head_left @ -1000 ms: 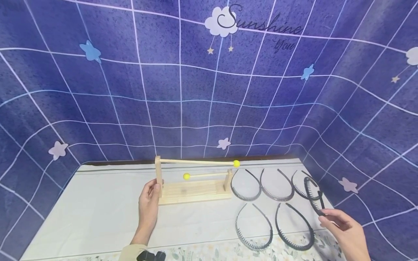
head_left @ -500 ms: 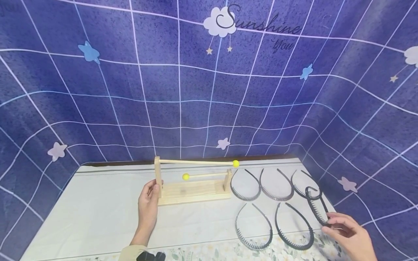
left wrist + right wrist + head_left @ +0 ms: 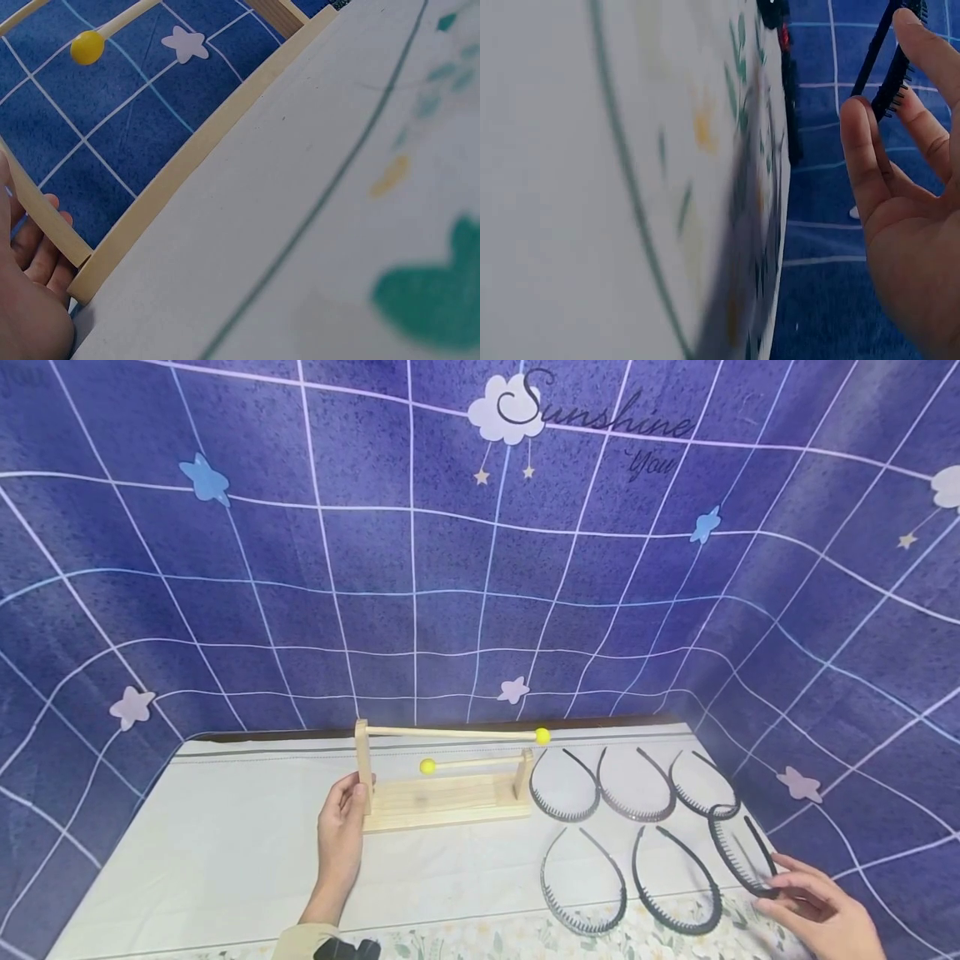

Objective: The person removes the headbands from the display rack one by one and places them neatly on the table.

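Observation:
My left hand (image 3: 341, 835) grips the left upright post (image 3: 363, 768) of a pale wooden rack. In the left wrist view, fingers curl behind that post (image 3: 49, 217). The rack has a flat base (image 3: 450, 802) and two rods tipped with yellow balls (image 3: 542, 736); nothing hangs on the rods. Over at the right side, my right hand (image 3: 821, 906) pinches a black toothed headband (image 3: 731, 862) by its curved end, tilted. The right wrist view shows this headband (image 3: 892, 79) between thumb and fingertips. In the head view, its far end overlaps a headband (image 3: 686, 800) in the back row.
Two more headbands, one dark (image 3: 567, 817) and one brownish (image 3: 637, 817), lie in the back row. A clear-grey one (image 3: 585, 929) and a black one (image 3: 686, 931) lie in front. A white cloth (image 3: 225, 843) covers the table. Blue curtain (image 3: 450, 610) surrounds the back and sides.
My right hand has moved right and toward me, lowering the black headband with it. The left hand and the rack have stayed in place.

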`<state>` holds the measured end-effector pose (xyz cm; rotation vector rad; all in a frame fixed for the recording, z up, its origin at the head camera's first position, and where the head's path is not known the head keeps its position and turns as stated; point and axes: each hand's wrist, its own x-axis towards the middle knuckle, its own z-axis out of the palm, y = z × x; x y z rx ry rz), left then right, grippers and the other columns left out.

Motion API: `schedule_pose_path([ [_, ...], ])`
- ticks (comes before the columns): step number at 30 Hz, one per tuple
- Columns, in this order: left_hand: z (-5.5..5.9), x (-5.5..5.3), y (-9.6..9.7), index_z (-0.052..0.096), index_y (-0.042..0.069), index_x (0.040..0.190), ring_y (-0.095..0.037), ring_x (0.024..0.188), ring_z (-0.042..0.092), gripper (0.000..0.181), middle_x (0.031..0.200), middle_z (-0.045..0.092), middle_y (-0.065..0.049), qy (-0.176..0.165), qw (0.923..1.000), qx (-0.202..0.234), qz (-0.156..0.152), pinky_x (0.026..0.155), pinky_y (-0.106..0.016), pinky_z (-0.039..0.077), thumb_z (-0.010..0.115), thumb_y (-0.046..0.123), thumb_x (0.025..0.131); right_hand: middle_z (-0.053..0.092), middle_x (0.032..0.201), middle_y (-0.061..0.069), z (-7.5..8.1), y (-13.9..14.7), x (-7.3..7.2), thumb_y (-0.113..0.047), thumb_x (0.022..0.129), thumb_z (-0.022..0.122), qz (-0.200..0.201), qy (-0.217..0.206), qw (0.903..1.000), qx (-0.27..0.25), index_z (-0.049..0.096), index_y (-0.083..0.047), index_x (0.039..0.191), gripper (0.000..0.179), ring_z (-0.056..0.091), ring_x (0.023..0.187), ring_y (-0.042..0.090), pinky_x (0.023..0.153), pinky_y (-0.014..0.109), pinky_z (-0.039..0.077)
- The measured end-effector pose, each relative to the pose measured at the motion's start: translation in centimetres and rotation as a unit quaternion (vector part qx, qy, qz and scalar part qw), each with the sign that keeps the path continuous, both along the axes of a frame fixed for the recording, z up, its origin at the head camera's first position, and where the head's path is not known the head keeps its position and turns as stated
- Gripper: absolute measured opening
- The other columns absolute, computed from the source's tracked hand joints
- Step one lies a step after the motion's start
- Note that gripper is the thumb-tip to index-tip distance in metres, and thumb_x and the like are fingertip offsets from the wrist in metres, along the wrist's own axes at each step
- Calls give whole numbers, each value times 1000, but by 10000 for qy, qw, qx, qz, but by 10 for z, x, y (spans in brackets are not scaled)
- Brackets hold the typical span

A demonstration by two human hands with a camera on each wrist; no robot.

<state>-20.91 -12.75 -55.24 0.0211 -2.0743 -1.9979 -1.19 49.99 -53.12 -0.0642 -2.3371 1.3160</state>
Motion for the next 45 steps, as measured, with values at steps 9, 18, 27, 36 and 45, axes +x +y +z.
schedule_pose_path([
  [9,-4,-1,-1,53,2,156,11,129,59,54,154,65,-19,-33,10000,-55,76,110,-7,47,50,41,120,70,139,-24,-7,29,5,36,77,76,938,202,9949,-313,76,9,106,40,76,100,-5,81,12,63],
  [18,-5,0,-2,53,1,155,10,129,60,53,153,65,-19,-5,9999,7,127,110,-7,48,51,40,120,71,143,-21,-20,55,8,39,77,72,1598,52,9863,-403,76,8,112,48,78,98,1,79,15,64],
  [27,-4,0,-1,53,1,155,11,128,60,51,153,65,-20,21,10000,38,90,110,-7,48,52,38,120,65,151,-22,-22,72,9,38,83,68,2142,-216,9759,-345,73,8,123,51,73,117,-2,87,16,64],
  [36,-2,-1,-1,53,0,156,12,128,59,53,154,65,-20,0,10000,10,62,110,-7,47,52,39,120,56,157,-28,-15,97,3,38,86,65,2794,-532,9582,-309,69,10,128,51,66,128,-5,91,14,63],
  [45,-5,-2,-1,52,2,156,8,130,60,54,154,64,-20,-27,10000,-58,39,110,-8,49,50,42,120,48,152,-41,-9,108,1,27,90,73,2467,-1008,9625,508,71,3,126,43,58,125,-16,85,10,61],
])
